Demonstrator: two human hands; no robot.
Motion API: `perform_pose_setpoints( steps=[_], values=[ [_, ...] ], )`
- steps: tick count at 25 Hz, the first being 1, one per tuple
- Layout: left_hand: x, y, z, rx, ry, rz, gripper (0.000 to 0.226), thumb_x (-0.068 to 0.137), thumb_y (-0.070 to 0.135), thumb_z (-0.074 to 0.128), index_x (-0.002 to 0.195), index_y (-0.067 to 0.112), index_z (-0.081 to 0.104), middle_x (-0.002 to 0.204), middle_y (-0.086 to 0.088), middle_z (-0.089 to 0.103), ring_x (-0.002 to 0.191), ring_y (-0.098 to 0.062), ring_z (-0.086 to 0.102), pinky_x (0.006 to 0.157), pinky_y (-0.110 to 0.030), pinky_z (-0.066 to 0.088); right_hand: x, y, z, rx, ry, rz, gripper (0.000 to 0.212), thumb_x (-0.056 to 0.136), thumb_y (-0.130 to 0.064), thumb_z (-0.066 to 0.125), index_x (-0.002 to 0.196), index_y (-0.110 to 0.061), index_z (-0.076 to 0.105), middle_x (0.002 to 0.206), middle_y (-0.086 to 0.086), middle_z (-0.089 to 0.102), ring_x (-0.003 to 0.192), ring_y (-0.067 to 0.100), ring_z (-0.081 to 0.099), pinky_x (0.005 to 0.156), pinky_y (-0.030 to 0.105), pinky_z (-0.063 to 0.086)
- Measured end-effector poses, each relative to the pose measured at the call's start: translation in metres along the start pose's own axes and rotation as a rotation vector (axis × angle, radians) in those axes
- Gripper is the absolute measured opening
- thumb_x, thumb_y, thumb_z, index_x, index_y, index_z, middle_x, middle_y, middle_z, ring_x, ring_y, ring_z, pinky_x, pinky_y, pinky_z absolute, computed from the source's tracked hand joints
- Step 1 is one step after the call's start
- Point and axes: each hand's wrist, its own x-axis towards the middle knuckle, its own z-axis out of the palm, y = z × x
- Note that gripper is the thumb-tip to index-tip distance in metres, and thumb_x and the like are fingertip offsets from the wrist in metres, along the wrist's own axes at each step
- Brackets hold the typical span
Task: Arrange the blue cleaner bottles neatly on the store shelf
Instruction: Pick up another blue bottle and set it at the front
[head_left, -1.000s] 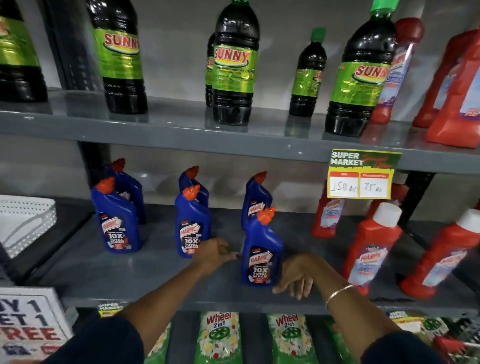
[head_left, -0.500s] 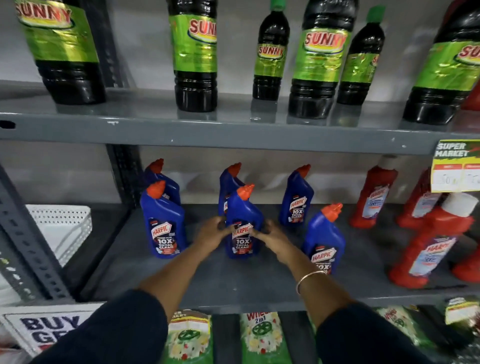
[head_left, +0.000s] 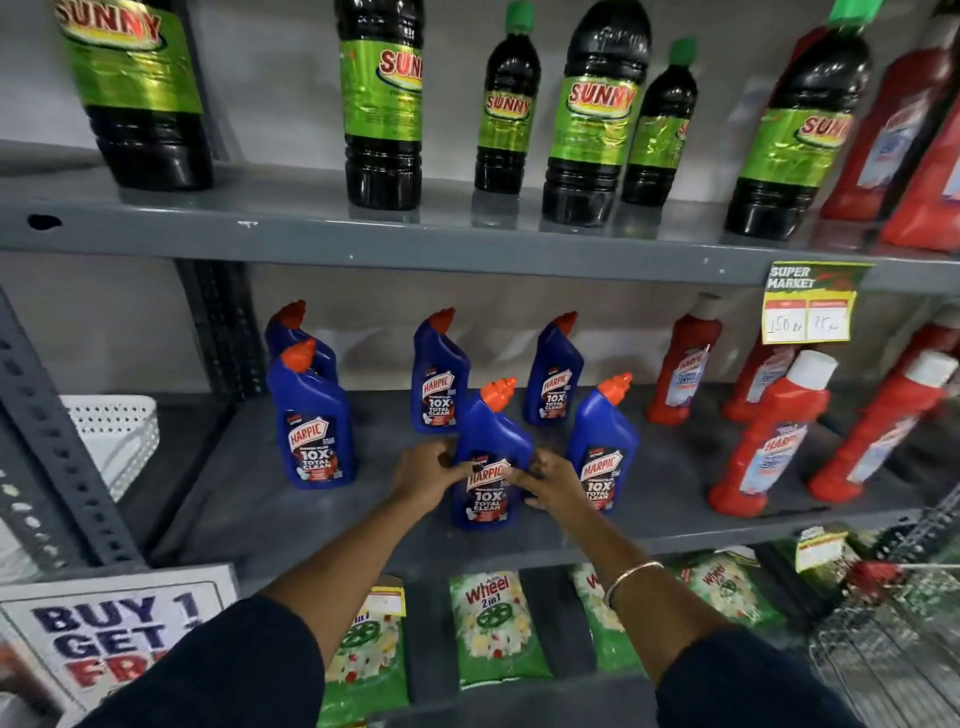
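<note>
Gripping blue bottle (head_left: 488, 457), left hand (head_left: 423, 475), right hand (head_left: 553, 483)

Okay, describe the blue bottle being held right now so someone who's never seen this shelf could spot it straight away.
Find the grey middle shelf, under the row of dark green-labelled bottles. Six blue orange-capped bottles stand on its left half, red ones to their right. The held blue bottle is the middle one of the front three, nearest the shelf edge, and the only one with the left hand and right hand on its sides.
</note>
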Motion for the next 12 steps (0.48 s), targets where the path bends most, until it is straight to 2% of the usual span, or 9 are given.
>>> perform_pose_setpoints(
  steps=[3, 5, 7, 10, 12],
  values=[
    [-0.009, 0.007, 0.002, -0.048, -0.004, -0.021, 0.032, 0.076, 0.017, 0.07, 0.103, 0.002, 0.062, 0.106, -0.019, 0.068, 0.096, -0.029, 0.063, 0.079, -0.035, 0.048, -0.011, -0.006, -0.007, -0.133, 0.009, -0.064, 0.028, 0.072, -0.031, 0.077, 0.069, -0.027, 0.049, 0.065, -0.007, 0.058, 0.07, 0.018, 0.06, 0.059, 0.027, 0.045],
    [-0.015, 0.006, 0.001, -0.083, 0.005, -0.077, 0.039, 0.074, 0.018, 0.072, 0.108, 0.002, 0.058, 0.111, -0.017, 0.066, 0.102, -0.028, 0.061, 0.081, -0.032, 0.046, -0.022, -0.004, -0.009, -0.287, 0.171, -0.122, 0.039, 0.071, -0.046, 0.073, 0.064, -0.028, 0.039, 0.057, -0.009, 0.051, 0.057, 0.012, 0.053, 0.048, 0.025, 0.035],
    [-0.021, -0.003, -0.007, -0.066, 0.11, -0.14, 0.038, 0.077, 0.02, 0.07, 0.107, 0.001, 0.057, 0.11, -0.017, 0.064, 0.103, -0.029, 0.06, 0.082, -0.033, 0.046, -0.038, 0.009, -0.004, -0.486, 0.295, -0.233, 0.047, 0.075, -0.057, 0.062, 0.057, -0.025, 0.031, 0.049, -0.007, 0.047, 0.049, 0.016, 0.051, 0.044, 0.026, 0.031],
    [-0.033, -0.024, -0.033, -0.044, 0.37, -0.173, 0.017, 0.079, 0.015, 0.067, 0.087, 0.002, 0.06, 0.09, -0.019, 0.064, 0.089, -0.032, 0.061, 0.071, -0.031, 0.043, -0.052, 0.021, 0.03, -0.628, 0.191, -0.342, 0.044, 0.078, -0.054, 0.059, 0.06, -0.019, 0.039, 0.055, 0.005, 0.06, 0.059, 0.03, 0.062, 0.051, 0.029, 0.037],
    [-0.038, -0.037, -0.061, -0.041, 0.511, -0.191, 0.018, 0.077, 0.014, 0.068, 0.074, 0.007, 0.052, 0.08, -0.019, 0.061, 0.08, -0.034, 0.06, 0.064, -0.031, 0.039, -0.046, 0.006, 0.066, -0.621, 0.051, -0.367, 0.039, 0.077, -0.055, 0.06, 0.063, -0.024, 0.041, 0.066, 0.007, 0.068, 0.068, 0.028, 0.065, 0.055, 0.027, 0.037]
  ],
)
